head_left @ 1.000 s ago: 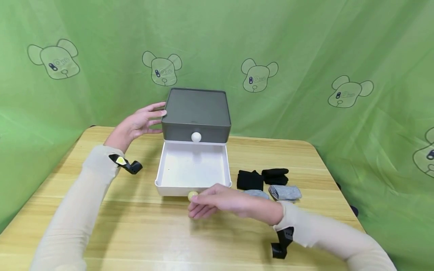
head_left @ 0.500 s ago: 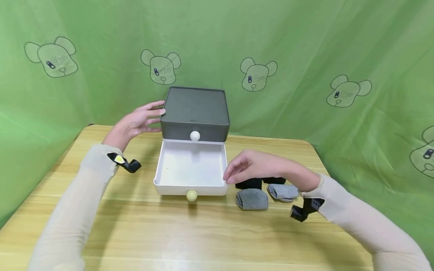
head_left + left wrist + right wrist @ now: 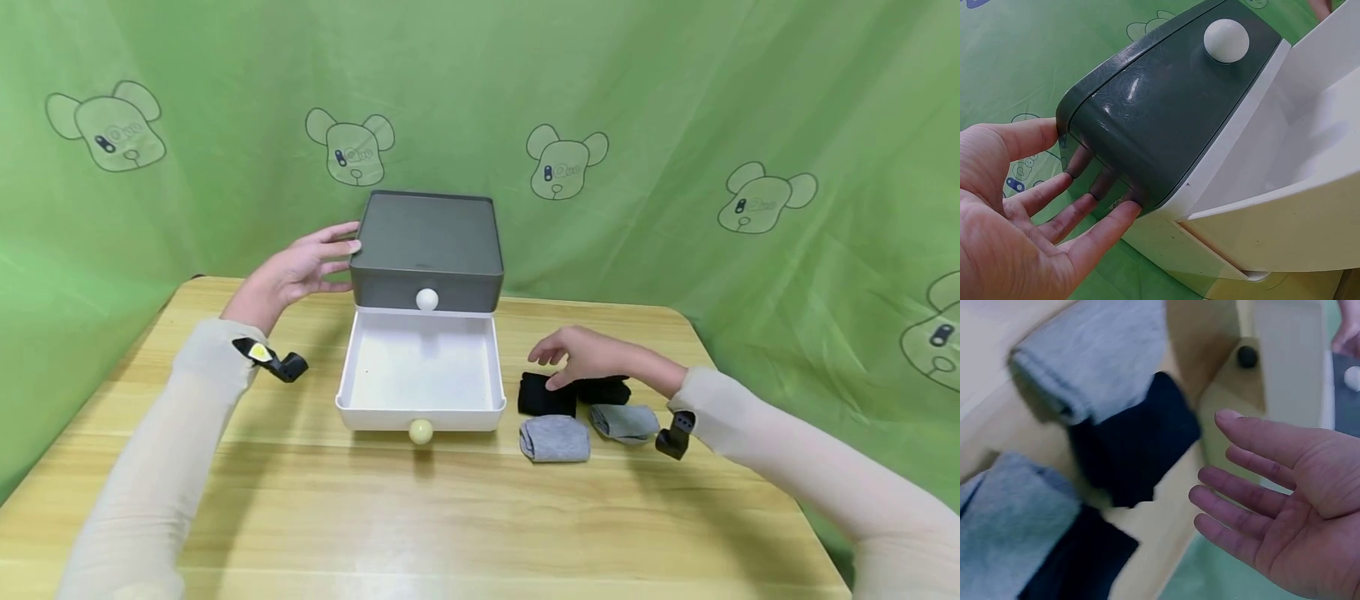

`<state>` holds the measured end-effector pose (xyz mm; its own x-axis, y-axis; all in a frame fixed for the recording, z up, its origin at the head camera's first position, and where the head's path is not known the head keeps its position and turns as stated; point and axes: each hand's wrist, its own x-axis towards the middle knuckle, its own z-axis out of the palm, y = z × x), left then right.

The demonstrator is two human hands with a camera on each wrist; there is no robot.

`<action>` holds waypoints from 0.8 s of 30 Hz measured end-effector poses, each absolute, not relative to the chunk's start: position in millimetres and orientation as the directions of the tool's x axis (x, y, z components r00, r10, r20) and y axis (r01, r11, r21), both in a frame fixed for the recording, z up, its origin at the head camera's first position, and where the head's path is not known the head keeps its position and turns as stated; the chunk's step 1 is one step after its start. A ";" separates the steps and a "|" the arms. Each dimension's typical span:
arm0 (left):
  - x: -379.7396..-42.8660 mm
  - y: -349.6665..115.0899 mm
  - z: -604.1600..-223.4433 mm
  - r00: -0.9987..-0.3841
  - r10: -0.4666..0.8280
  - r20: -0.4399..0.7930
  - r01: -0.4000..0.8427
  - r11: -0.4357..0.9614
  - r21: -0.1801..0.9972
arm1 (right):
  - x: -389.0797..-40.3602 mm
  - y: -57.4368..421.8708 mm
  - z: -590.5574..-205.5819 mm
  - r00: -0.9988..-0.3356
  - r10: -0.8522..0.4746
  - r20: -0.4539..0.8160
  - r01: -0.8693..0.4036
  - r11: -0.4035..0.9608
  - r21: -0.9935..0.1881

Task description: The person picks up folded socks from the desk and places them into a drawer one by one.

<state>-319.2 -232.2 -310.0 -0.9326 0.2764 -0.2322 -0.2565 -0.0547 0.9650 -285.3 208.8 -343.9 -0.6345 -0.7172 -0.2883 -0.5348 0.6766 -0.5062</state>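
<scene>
Left hand (image 3: 296,267): fingers spread, tips touching the side of the dark grey box (image 3: 429,233). Right hand (image 3: 588,354): fingers apart (thumb lowest), just above the folded black cloth (image 3: 542,400).

Green curtain (image 3: 465,67) behind a wooden table (image 3: 420,525)
We see outlined bear faces (image 3: 356,155) spaced in a row across the curtain.

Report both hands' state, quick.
Left hand: open, touching the drawer unit's side.
Right hand: open, holding nothing, near the folded black cloth.
</scene>
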 end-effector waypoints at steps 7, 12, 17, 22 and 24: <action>-318.5 -233.1 -310.1 -0.933 0.276 -0.229 -0.255 -0.061 0.965 | -294.1 214.4 -367.9 -0.615 -0.724 -0.314 -0.561 0.681 -0.470; -319.2 -232.3 -310.7 -0.932 0.278 -0.233 -0.260 -0.063 0.964 | -296.9 213.0 -378.9 -0.614 -0.718 -0.328 -0.578 0.692 -0.433; -319.8 -232.3 -311.2 -0.932 0.277 -0.235 -0.263 -0.067 0.963 | -301.2 213.3 -387.1 -0.619 -0.708 -0.339 -0.570 0.702 -0.426; -319.9 -232.7 -310.5 -0.932 0.277 -0.235 -0.262 -0.063 0.963 | -306.3 213.4 -392.3 -0.627 -0.706 -0.330 -0.555 0.702 -0.447; -319.8 -232.5 -309.8 -0.932 0.274 -0.236 -0.262 -0.063 0.963 | -308.2 213.4 -393.8 -0.627 -0.708 -0.325 -0.553 0.699 -0.454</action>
<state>-319.8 -232.5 -309.8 -0.9322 0.2744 -0.2360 -0.2624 -0.0634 0.9629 -308.2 213.4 -393.8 -0.6270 -0.7078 -0.3254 -0.5533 0.6987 -0.4536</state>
